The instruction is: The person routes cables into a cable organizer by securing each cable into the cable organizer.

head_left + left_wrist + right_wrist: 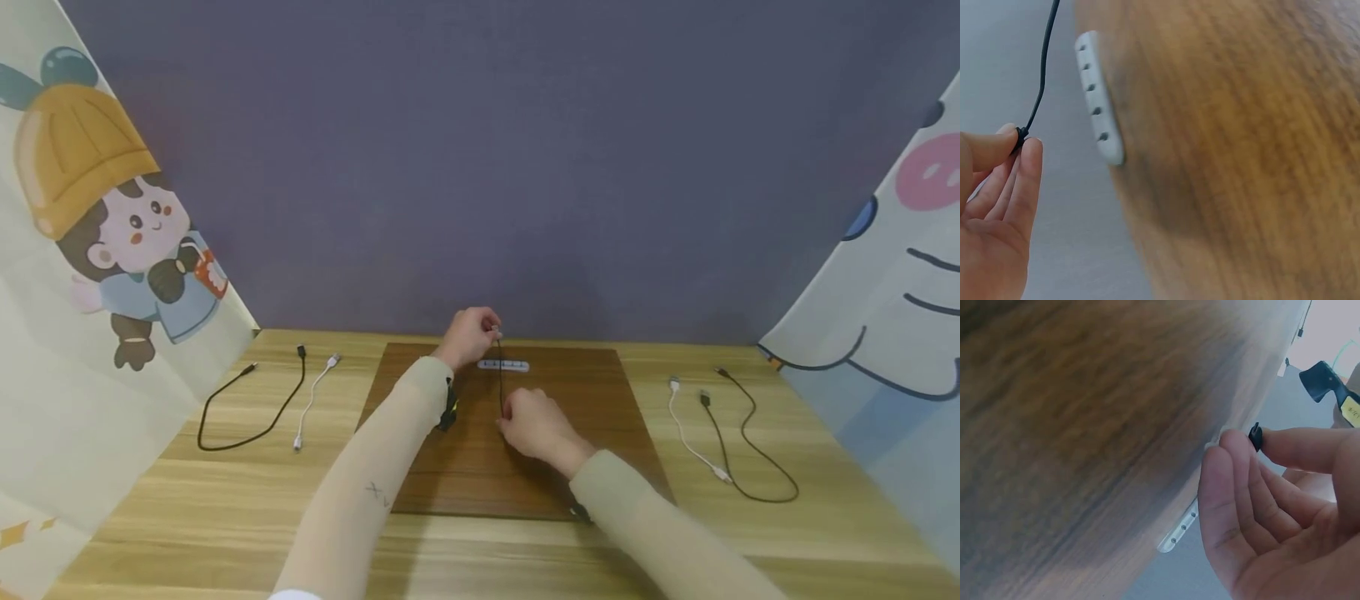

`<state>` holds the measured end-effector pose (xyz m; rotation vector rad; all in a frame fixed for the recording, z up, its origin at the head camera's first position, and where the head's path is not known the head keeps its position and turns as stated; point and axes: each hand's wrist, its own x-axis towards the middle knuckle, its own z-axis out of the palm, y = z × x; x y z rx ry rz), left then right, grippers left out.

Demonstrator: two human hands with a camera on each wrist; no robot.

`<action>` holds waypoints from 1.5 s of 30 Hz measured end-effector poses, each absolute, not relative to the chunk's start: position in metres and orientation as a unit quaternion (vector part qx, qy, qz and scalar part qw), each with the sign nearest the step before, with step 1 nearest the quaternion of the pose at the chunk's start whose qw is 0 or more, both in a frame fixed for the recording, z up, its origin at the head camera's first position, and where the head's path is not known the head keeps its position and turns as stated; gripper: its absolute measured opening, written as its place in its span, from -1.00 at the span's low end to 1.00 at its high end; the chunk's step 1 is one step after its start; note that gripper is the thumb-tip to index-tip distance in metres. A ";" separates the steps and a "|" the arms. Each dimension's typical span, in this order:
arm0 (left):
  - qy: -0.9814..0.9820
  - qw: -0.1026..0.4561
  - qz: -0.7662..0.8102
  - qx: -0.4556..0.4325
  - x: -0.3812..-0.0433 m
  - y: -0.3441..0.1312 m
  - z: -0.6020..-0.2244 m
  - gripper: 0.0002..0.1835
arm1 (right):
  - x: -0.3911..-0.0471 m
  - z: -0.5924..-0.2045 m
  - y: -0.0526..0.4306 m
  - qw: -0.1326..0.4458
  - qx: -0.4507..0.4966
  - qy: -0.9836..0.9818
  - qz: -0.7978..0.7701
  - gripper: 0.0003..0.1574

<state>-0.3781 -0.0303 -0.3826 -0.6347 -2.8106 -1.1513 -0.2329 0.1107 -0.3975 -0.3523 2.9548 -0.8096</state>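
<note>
A thin black cable runs between my two hands above a brown wooden board. At the far end, my left hand pinches the cable by a black end piece between thumb and fingers. Closer to me, my right hand pinches the cable's other end, where a small black piece shows between thumb and fingertips. A pale slotted cable holder lies near the board's far edge. In the head view, the cable crosses in front of that holder; whether it touches a slot I cannot tell.
Left of the board, a black cable and a short white cable lie on the light wooden table. To the right lie another white cable and another black cable. A dark grey panel rises behind the table.
</note>
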 end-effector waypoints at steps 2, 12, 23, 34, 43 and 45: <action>-0.908 0.018 -0.361 -0.210 -0.379 -0.030 -0.387 -0.78 | -0.233 -0.399 0.110 0.032 -0.116 0.959 -0.257 -0.72; -0.923 0.000 -0.322 -0.210 -0.382 -0.021 -0.401 -0.78 | -0.233 -0.403 0.108 0.035 -0.137 0.961 -0.239 -0.69; -0.930 -0.021 -0.309 -0.198 -0.377 -0.016 -0.406 -0.75 | -0.232 -0.404 0.106 0.046 -0.174 0.964 -0.198 -0.68; -0.945 -0.007 -0.271 -0.182 -0.379 -0.007 -0.411 -0.74 | -0.229 -0.405 0.102 0.003 -0.219 0.974 -0.062 -0.67; -0.955 -0.005 -0.248 -0.165 -0.379 -0.005 -0.410 -0.75 | -0.226 -0.405 0.098 -0.023 -0.259 0.965 0.033 -0.79; -0.955 -0.010 -0.249 -0.161 -0.378 -0.004 -0.410 -0.73 | -0.225 -0.405 0.098 -0.028 -0.262 0.964 0.042 -0.82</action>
